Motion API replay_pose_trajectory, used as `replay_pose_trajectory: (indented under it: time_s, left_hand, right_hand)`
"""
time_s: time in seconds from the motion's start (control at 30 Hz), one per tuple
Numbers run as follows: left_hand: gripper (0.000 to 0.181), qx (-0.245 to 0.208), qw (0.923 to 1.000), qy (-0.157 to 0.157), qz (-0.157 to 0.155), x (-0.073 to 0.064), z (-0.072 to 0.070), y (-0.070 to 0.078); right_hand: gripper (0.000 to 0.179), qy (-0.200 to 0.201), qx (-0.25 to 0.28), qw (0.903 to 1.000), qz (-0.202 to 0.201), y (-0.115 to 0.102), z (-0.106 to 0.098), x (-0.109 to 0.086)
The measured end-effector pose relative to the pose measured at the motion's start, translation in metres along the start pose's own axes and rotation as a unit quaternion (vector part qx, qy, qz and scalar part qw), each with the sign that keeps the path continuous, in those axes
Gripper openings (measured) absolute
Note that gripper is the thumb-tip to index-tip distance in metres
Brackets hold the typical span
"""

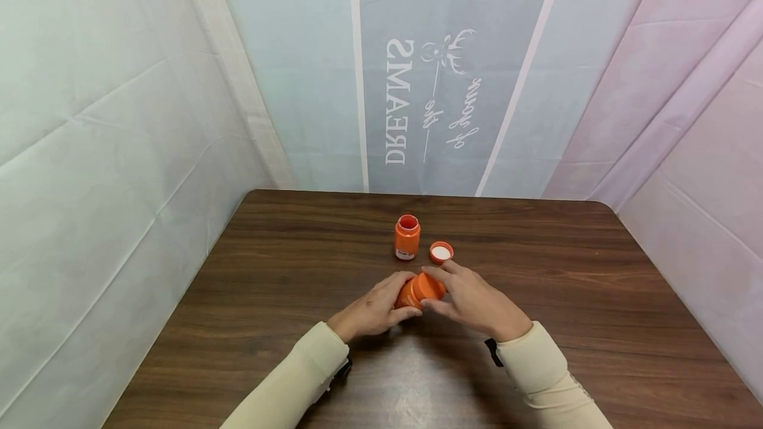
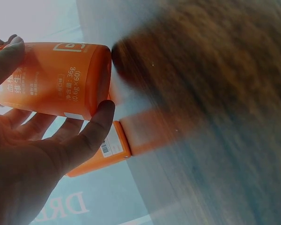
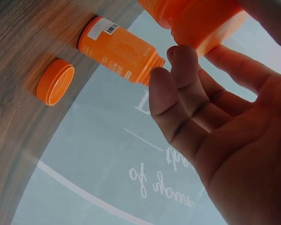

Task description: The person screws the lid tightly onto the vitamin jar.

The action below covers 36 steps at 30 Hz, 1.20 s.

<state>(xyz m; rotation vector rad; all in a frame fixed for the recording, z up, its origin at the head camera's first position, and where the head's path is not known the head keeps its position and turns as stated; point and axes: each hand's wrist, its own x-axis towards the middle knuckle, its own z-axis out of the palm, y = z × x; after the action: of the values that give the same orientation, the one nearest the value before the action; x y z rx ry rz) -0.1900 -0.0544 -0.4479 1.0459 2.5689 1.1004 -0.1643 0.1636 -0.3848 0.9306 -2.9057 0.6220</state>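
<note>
In the head view my left hand (image 1: 372,306) grips the body of an orange bottle (image 1: 408,296), which is tilted with its top to the right. White printing covers its side in the left wrist view, where the bottle (image 2: 51,77) lies between thumb and fingers. My right hand (image 1: 481,303) holds the orange cap (image 1: 432,286) on that bottle between thumb and fingers. From the right wrist, the cap (image 3: 208,23) appears on the bottle's neck, with some fingertips curled below it. Whether the cap is tight or loose cannot be seen.
Just beyond my hands a second orange bottle (image 1: 407,241) stands upright and uncapped. To its right a loose orange cap (image 1: 441,253) lies with its white inside facing up. The dark wooden table (image 1: 286,270) meets printed curtains (image 1: 316,85) behind and at both sides.
</note>
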Motion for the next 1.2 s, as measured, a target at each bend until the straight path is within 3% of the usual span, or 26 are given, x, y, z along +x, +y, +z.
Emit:
replay_pose_trajectory:
  time_s: [0.33, 0.53, 0.67, 0.83, 1.0, 1.2]
  left_hand:
    - [0.053, 0.001, 1.0, -0.003, 0.002, 0.0, 0.0, 0.0]
    - [0.052, -0.004, 1.0, -0.004, -0.002, 0.0, 0.0, 0.0]
    - [0.052, -0.002, 1.0, -0.004, 0.0, 0.0, 0.0, -0.001]
    - [0.052, 0.001, 1.0, -0.005, 0.002, 0.0, 0.0, -0.001]
    - [0.054, -0.007, 1.0, -0.003, 0.005, 0.0, 0.0, 0.0]
    - [0.056, -0.015, 0.9999, -0.004, 0.007, 0.0, -0.001, -0.001]
  right_hand:
    - [0.05, 0.024, -0.029, 0.9992, 0.012, -0.001, 0.002, 0.003]
    - [0.038, 0.024, -0.016, 0.999, 0.034, -0.002, 0.003, 0.005]
    - [0.051, 0.015, -0.016, 0.9988, 0.044, -0.002, 0.003, 0.004]
    - [0.074, 0.01, -0.039, 0.9992, -0.002, 0.0, -0.002, 0.0]
    - [0.068, -0.006, -0.049, 0.9971, -0.058, 0.001, -0.009, -0.001]
    - [0.059, -0.016, -0.035, 0.997, -0.067, 0.002, -0.008, -0.001]
